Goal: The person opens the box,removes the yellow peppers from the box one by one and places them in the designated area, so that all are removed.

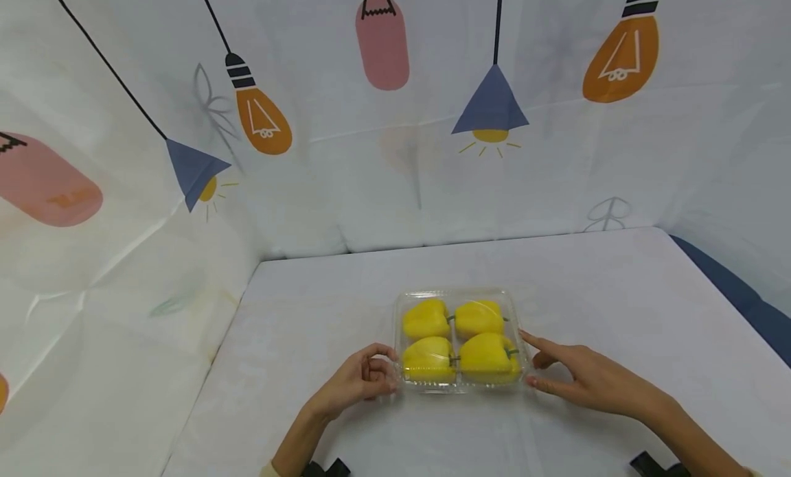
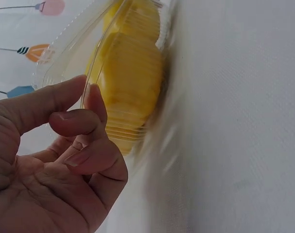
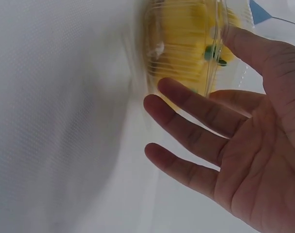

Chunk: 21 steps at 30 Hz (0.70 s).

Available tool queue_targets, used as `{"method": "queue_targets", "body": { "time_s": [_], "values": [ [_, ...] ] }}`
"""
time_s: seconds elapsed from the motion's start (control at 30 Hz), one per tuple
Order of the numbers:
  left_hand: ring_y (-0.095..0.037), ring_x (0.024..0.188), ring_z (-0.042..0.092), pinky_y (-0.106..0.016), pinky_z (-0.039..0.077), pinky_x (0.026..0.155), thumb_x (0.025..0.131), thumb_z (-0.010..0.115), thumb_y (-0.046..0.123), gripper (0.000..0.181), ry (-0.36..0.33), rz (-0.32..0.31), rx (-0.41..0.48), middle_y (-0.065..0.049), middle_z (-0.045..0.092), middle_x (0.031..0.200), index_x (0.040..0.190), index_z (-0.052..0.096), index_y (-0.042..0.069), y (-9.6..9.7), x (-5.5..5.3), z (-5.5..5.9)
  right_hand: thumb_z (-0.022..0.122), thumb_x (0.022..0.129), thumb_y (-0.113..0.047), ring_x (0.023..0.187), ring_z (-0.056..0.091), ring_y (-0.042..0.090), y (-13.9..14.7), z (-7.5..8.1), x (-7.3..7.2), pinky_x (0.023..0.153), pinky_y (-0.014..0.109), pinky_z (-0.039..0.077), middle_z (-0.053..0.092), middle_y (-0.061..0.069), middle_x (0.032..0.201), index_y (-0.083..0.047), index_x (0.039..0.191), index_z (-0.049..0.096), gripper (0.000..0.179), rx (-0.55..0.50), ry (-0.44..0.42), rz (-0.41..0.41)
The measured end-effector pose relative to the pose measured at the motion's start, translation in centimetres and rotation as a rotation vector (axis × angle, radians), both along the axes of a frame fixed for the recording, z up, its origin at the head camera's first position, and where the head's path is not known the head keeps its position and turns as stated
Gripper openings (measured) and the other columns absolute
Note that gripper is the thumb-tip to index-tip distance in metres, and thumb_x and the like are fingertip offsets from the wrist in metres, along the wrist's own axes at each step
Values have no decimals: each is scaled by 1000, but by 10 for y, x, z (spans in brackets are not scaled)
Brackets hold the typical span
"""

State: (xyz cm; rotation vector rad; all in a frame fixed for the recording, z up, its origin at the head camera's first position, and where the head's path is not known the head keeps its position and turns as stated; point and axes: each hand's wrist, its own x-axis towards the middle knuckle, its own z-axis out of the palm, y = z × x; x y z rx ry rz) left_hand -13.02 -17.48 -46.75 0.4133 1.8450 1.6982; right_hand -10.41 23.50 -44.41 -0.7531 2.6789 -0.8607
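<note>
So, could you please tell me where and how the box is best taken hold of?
Probably by the rim at its two short ends, the left hand coming from the left and the right hand from the right: the box lies flat, wider than deep, and its thin rim juts out above the ribbed walls, offering an edge to pinch.

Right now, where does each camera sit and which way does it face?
Head: on the head, facing forward and down at the box of yellow peppers; left hand and right hand show, with forearms.
Left wrist: on that wrist, facing the box's left end; only the left hand shows.
Right wrist: on that wrist, facing the box's right end; only the right hand shows.
Shared: both wrist views show the box and yellow peppers, from opposite ends.
</note>
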Motion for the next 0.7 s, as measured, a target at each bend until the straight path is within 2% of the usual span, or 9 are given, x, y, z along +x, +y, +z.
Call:
{"method": "queue_targets", "body": {
  "time_s": [0.13,0.23,0.33,0.47,0.57,0.7],
  "values": [
    [-8,62,53,-19,41,51,82,72,9,48,14,-8,-17,-8,64,85,118,41,1,0,0,0,60,85,-55,102,60,21,1,-1,2,81,47,51,63,-6,112,-22,149,26,80,26,7,-23],
    [-7,58,49,-20,41,51,81,73,10,50,31,-15,-23,-6,64,84,117,38,2,0,-1,0,63,79,-59,105,58,21,0,-3,5,82,45,51,59,-5,117,-26,149,26,85,54,61,-58],
    [-9,58,49,-20,43,53,82,72,8,53,51,-28,-22,-7,64,86,120,36,3,0,-1,0,67,74,-61,105,57,15,-1,-6,7,81,39,52,56,-8,121,-27,144,36,84,68,181,-90],
    [-15,62,53,-22,47,59,82,71,7,57,71,-36,-32,-10,65,89,125,34,6,0,-2,1,72,70,-60,107,56,10,-1,-8,8,80,34,53,54,-12,124,-28,132,52,72,59,351,-110],
    [-20,64,55,-24,49,61,82,71,7,63,63,-29,-45,-11,65,91,130,30,10,-1,-2,2,75,69,-56,107,56,8,0,-9,9,80,30,53,56,-13,123,-28,121,61,62,33,460,-84],
    [-21,66,56,-25,50,63,82,72,8,72,48,-14,-51,-11,65,92,136,25,15,-2,-2,1,82,65,-45,104,57,8,1,-12,8,86,12,44,59,-12,119,-26,113,66,54,-27,585,-18]
  ]
}}
